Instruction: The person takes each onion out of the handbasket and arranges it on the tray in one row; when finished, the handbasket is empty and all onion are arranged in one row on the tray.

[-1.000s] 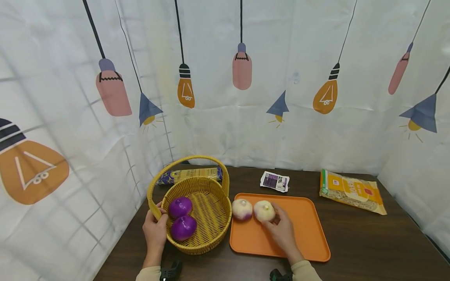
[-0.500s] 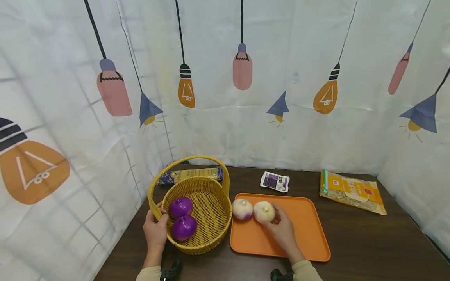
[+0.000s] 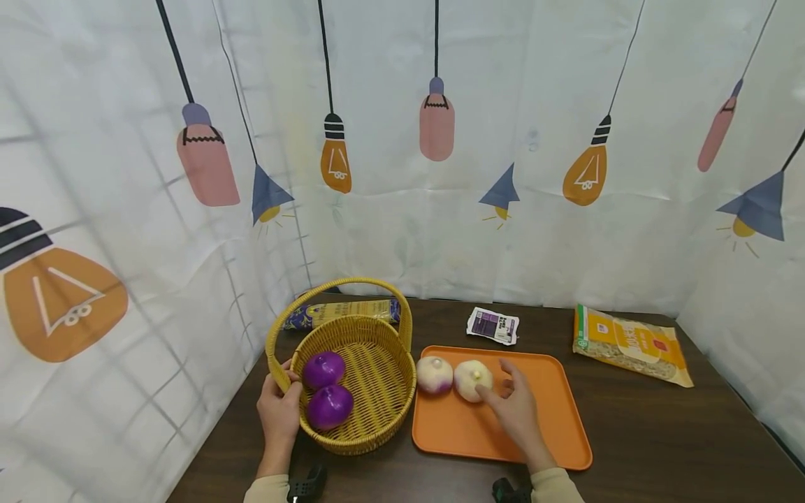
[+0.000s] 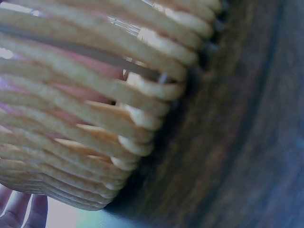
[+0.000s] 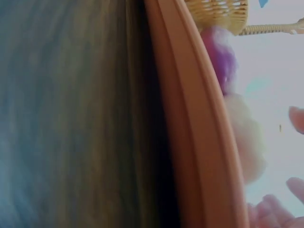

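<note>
A yellow woven basket point(image 3: 377, 377) with a tall hoop handle stands on the table and holds two glossy purple onions point(image 3: 330, 407). My left hand point(image 3: 279, 416) grips the basket's left side at the foot of the handle; in the left wrist view its fingers point(image 4: 37, 211) show past the weave. On an orange tray point(image 3: 503, 440) sit two white onions with purple undersides, a left one point(image 3: 434, 374) and a right one point(image 3: 472, 380). My right hand point(image 3: 517, 412) is just right of the right onion, thumb and fingers spread, thumb tip near its side, holding nothing.
Behind the basket lies a blue-and-yellow packet point(image 3: 317, 314). A small purple-and-white sachet point(image 3: 492, 325) is beyond the tray, and a yellow bag of grain point(image 3: 632, 344) lies at the back right. A lamp-print curtain point(image 3: 390, 230) surrounds the dark table point(image 3: 666, 433).
My right hand has let go of the right white onion and drawn back slightly to the right, its fingers opening. The left hand and basket stay in place.
</note>
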{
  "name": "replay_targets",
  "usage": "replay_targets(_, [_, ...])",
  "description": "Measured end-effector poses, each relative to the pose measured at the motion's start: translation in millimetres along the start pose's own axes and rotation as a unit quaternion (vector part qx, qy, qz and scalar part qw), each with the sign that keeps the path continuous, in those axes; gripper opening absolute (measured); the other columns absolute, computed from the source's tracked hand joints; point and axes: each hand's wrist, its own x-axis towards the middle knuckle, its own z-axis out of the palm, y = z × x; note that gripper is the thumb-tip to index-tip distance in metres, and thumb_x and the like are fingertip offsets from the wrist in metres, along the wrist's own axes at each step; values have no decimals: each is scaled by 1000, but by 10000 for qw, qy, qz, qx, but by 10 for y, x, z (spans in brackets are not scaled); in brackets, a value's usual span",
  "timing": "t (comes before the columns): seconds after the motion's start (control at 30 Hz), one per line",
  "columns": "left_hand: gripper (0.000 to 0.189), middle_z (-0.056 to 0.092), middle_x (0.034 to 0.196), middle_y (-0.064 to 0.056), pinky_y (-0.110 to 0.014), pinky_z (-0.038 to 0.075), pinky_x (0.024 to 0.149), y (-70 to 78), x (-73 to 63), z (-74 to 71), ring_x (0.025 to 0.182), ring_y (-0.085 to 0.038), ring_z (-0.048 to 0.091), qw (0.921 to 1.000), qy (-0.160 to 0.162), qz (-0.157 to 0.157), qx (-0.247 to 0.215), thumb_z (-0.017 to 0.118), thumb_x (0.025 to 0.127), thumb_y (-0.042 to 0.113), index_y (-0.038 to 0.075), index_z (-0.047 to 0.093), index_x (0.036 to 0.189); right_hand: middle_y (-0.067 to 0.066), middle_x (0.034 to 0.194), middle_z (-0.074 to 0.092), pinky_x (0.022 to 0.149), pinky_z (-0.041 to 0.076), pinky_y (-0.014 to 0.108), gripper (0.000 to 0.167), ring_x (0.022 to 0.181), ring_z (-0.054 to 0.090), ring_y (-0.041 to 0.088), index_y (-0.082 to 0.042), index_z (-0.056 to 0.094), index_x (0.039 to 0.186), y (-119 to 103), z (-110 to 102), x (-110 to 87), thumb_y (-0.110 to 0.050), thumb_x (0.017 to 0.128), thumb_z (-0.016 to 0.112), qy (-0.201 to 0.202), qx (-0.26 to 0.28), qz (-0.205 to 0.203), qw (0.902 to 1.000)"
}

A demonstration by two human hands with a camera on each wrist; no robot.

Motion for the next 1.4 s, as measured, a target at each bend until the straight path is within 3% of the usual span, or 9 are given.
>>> replay_targets(0.2, [12,64,126,-8,-13,36,76,-3,8,5,100,-4,53,10000,-28,-29,-30,58,85,0,0,62,97,15,123,55,79,41,33,62,94,47,30,-6,56,132,-98,-25,-16,-15,77,82,496,-56,-512,9974])
replay_targets(0.37, [13,64,127,-10,-12,36,77,9,14,0,102,-6,52,10000,-52,51,-65,57,85,-1,-1,62,97,13,116,60,74,44,29,50,90,49,28,-6,62,124,-281,81,-84,-8,78,80,584,590,-946,9920])
replay_targets(0.6, [11,65,125,-9,-10,38,77,1,21,13,100,-3,53,9999,53,13,-116,58,84,-2,-1,61,95,14,114,62,77,52,31,39,92,55,28,-8,64,120,-584,397,-149,-5,83,75,-184,1302,-1447,9807])
replay_targets(0.73, [12,65,126,-7,-10,38,75,-2,11,19,99,-2,53,10000,30,-21,-44,58,85,-1,-1,61,97,16,115,62,76,53,29,35,96,58,30,-9,64,120,-691,566,-202,-5,86,72,-780,1381,-1673,9731])
replay_targets(0.93, [13,64,127,-8,-12,37,75,8,2,15,98,-4,52,10000,-22,8,-8,57,85,-1,-1,61,98,4,119,61,82,54,31,34,104,60,29,-18,61,124,-757,762,-252,-15,91,68,-1519,1207,-1849,9634])
replay_targets(1.07, [13,64,127,-7,-12,37,75,10,1,15,97,-3,52,10000,-33,-13,40,57,86,0,-1,62,98,3,120,60,85,53,30,33,105,60,21,-16,61,124,-795,870,-281,-17,92,68,-1735,1231,-1881,9588])
replay_targets(1.2, [14,64,127,-8,-10,38,74,-4,3,12,96,-2,52,10000,-28,-6,78,57,86,1,0,63,99,6,119,60,87,54,36,33,107,60,22,-9,61,122,-906,961,-330,-9,90,69,-1810,1283,-1897,9565])
replay_targets(1.33, [14,64,127,-6,-10,38,73,-5,2,8,95,-3,53,9999,-5,-42,95,58,86,0,0,63,99,5,120,58,87,53,38,35,109,58,21,-11,62,122,-971,1077,-324,-9,87,70,-1858,725,-2137,9563])
replay_targets(1.4, [14,64,127,-6,-10,38,73,4,-3,6,95,-3,53,9999,-13,-60,159,57,87,1,0,62,99,0,121,56,86,52,35,37,108,56,17,-16,62,123,-944,1153,-294,-18,87,71,-1930,358,-2272,9539])
